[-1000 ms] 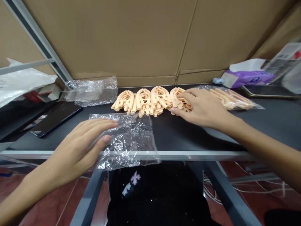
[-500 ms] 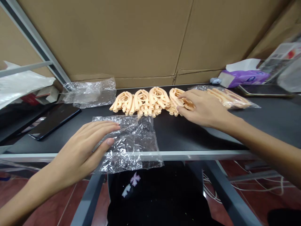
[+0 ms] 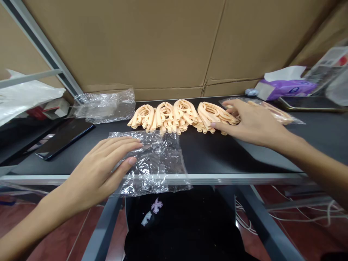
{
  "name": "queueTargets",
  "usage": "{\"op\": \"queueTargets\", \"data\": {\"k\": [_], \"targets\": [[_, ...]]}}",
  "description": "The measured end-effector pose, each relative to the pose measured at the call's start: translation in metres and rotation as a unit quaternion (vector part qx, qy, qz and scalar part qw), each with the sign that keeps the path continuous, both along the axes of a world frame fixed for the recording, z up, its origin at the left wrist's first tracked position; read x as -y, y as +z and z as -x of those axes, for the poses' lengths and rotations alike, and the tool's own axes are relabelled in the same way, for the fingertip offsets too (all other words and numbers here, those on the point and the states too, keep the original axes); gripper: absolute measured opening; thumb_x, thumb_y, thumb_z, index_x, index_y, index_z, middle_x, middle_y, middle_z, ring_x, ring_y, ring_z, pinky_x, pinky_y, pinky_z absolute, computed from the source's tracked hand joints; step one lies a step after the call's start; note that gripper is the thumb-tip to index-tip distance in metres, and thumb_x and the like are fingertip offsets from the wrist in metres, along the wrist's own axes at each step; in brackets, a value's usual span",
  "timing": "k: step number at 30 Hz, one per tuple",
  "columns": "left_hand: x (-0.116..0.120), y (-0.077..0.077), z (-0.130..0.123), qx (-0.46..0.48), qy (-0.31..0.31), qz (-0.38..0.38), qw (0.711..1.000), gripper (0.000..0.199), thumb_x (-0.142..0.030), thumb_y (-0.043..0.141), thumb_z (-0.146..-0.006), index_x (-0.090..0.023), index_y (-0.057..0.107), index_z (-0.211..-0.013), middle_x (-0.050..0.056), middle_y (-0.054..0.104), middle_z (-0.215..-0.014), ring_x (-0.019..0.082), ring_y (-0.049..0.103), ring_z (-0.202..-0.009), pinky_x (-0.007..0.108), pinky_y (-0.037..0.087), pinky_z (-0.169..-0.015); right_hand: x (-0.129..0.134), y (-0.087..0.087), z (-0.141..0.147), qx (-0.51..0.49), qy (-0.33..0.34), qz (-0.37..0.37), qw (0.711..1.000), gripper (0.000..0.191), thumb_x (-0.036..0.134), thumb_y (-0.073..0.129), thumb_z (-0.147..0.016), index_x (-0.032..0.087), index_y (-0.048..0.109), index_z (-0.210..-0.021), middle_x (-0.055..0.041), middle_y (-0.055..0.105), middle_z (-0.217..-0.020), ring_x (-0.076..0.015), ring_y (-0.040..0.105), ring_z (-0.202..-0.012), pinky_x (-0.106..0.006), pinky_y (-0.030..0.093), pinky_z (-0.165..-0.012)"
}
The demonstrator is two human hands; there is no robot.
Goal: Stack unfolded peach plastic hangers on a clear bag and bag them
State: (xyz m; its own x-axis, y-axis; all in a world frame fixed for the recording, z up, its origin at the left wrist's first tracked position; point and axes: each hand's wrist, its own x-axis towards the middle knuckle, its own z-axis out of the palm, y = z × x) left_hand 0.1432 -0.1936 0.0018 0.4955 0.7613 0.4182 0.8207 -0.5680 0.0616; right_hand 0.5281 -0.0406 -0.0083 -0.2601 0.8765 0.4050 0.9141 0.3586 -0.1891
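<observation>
My left hand [image 3: 104, 168] rests over the near-left part of a clear plastic bag [image 3: 160, 163], fingers stretched out and thumb apart. The bag lies flat and hangs over the table's front edge. Behind it, cream plastic folding hangers [image 3: 186, 112] are bunched in several overlapping piles. At the rightmost pile, my right hand [image 3: 251, 121] has its thumb in front and its fingers behind, closed round the right end of some hangers [image 3: 214, 112]. These lean to the right, and my hand partly hides their ends. A filled clear bag [image 3: 280, 112] lies just behind my right hand.
Crumpled clear plastic [image 3: 108, 107] lies at the back left, near a dark phone [image 3: 65, 139]. A purple tissue pack [image 3: 288, 88] and another phone [image 3: 312, 103] are at the back right. Cardboard [image 3: 141, 43] stands behind the table, whose metal front edge [image 3: 217, 178] is near me.
My right hand has moved to the right, and the hangers of the rightmost pile now spread farther that way. My left hand has hardly moved on the bag.
</observation>
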Motion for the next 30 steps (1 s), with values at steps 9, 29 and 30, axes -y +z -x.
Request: {"op": "queueTargets", "data": {"k": [9, 29, 30], "targets": [[-0.004, 0.002, -0.003, -0.002, 0.004, 0.004, 1.000, 0.037, -0.038, 0.047, -0.111, -0.022, 0.064, -0.139, 0.010, 0.073, -0.140, 0.029, 0.066, -0.134, 0.051, 0.052, -0.115, 0.003, 0.017, -0.009, -0.128, -0.022, 0.048, 0.990, 0.060, 0.045, 0.080, -0.076, 0.022, 0.065, -0.129, -0.0170, 0.081, -0.110, -0.0443, 0.075, -0.105, -0.065, 0.055, -0.096], [-0.014, 0.000, -0.026, 0.031, 0.003, 0.004, 1.000, 0.035, -0.031, 0.044, -0.112, -0.017, 0.068, -0.133, 0.012, 0.076, -0.135, 0.026, 0.068, -0.130, 0.048, 0.053, -0.114, 0.075, 0.013, 0.049, -0.249, 0.271, 0.139, 0.919, 0.045, 0.045, 0.085, -0.076, 0.028, 0.063, -0.112, -0.0065, 0.078, -0.116, -0.0311, 0.077, -0.111, -0.049, 0.064, -0.101], [-0.015, 0.000, -0.026, 0.035, 0.004, 0.012, 0.999, 0.036, -0.032, 0.044, -0.112, -0.018, 0.068, -0.133, 0.011, 0.075, -0.136, 0.026, 0.068, -0.131, 0.048, 0.053, -0.115, 0.072, 0.012, 0.051, -0.242, 0.275, 0.136, 0.920, 0.046, 0.044, 0.084, -0.076, 0.028, 0.063, -0.113, -0.0064, 0.077, -0.116, -0.0307, 0.076, -0.110, -0.049, 0.063, -0.102]]}}
